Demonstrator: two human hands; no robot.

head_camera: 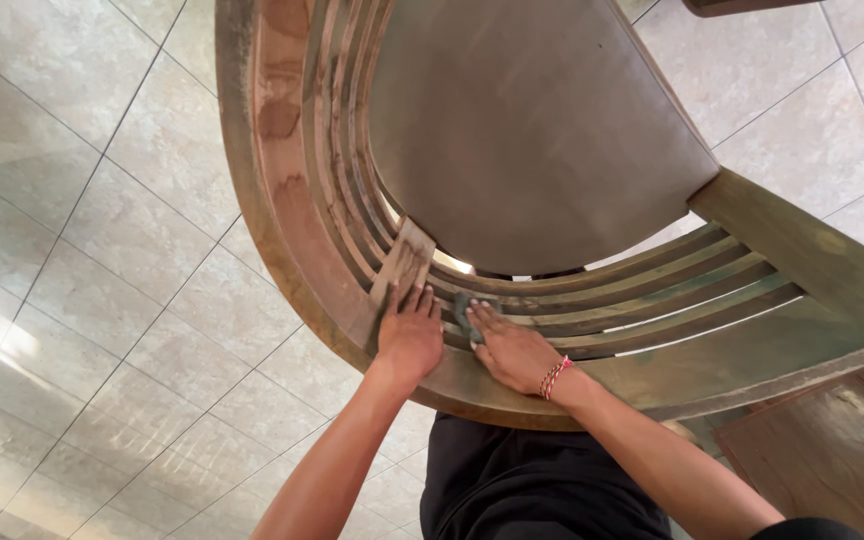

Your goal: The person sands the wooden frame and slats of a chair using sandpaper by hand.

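A wooden chair [292, 200] with a curved slatted back and a grey-brown seat [532, 130] stands right in front of me. My left hand [410, 335] lies flat on the curved top rail beside an upright back post, fingers spread. My right hand [510, 345], with a red thread bracelet on the wrist, presses a small dark piece of sandpaper [464, 312] against a curved slat. Parts of the rail look paler and bare; other parts carry a greenish-dark old finish.
The floor [102, 250] is pale square tiles laid diagonally. A brown wooden board or tabletop [832, 450] lies at the lower right. Another dark wooden edge [742, 6] shows at the top right. My dark clothing fills the bottom middle.
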